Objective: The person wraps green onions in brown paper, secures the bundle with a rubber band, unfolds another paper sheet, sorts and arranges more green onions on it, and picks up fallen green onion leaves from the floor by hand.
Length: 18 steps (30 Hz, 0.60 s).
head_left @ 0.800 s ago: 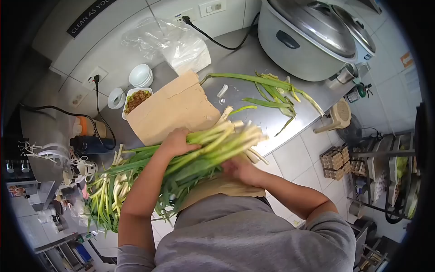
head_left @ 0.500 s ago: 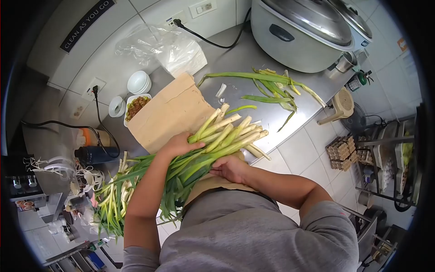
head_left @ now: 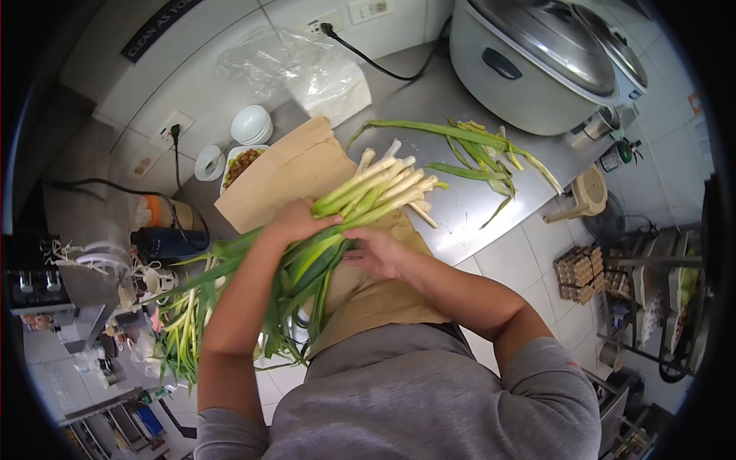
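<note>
A thick bundle of leeks point(head_left: 383, 184) lies across the brown paper point(head_left: 287, 172), white ends toward the back right and green leaves toward my lower left. Over the top of the bundle, my left hand point(head_left: 300, 221) is closed around the stalks. My right hand point(head_left: 377, 251) is at the near side of the same bundle, its fingers apart and touching the green leaves. More brown paper point(head_left: 383, 295) spreads beneath my right hand, down to my waist. Another pile of green stalks point(head_left: 184, 330) lies to the left, partly behind my left forearm.
Loose trimmed leaves point(head_left: 487, 157) lie on the steel counter point(head_left: 429, 92). A large cooker point(head_left: 529, 77) stands at the back right. White bowls point(head_left: 251, 125), a dish of chopped food point(head_left: 242, 165) and a plastic bag point(head_left: 322, 73) are along the wall. A stool point(head_left: 589, 192) stands beyond the counter's edge.
The leek bundle has shifted back and left, further onto the paper. My right hand has come up from beneath the bundle to its side, uncovering brown paper. My left hand still grips the stalks.
</note>
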{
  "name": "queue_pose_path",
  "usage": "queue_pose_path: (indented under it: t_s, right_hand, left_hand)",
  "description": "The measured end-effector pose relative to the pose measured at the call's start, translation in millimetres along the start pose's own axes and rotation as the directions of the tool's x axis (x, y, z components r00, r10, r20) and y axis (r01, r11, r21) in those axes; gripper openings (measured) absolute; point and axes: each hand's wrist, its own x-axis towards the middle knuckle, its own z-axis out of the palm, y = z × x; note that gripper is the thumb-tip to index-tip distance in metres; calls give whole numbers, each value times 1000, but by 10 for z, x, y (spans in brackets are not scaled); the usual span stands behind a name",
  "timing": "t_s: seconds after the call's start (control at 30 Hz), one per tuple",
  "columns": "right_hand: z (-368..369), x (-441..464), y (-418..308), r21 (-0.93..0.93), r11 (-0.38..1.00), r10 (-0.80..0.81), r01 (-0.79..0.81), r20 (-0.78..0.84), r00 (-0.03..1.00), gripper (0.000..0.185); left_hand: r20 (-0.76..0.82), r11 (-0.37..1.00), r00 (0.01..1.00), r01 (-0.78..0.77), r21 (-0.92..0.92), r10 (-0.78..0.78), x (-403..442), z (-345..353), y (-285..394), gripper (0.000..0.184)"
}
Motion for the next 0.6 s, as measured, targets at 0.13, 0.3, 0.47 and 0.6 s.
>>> queue_pose_path:
  t_s: [0.13,0.3,0.47,0.6]
  right_hand:
    - [-217,-420,-305,-759,643,-204,103,-40,978,68]
    - [-471,-1540,-701,-933,56,18,356,357,934,84]
    - [-514,-1759,-324,-868,-449,-110,210,287,952,69]
    - [-438,-1667,-467,-869,-300,-367,395,487,793,38]
  left_hand:
    - [-141,995,990,1,-104,-16,117,156,-371,103]
    - [-630,970,759,-241,-41,162,-771,-37,-207,79]
    - [-81,877,936,-348,-331,341,-1888,242,-335,57]
    - [-99,956,976,-209,-207,192,-2470,920,-665,76]
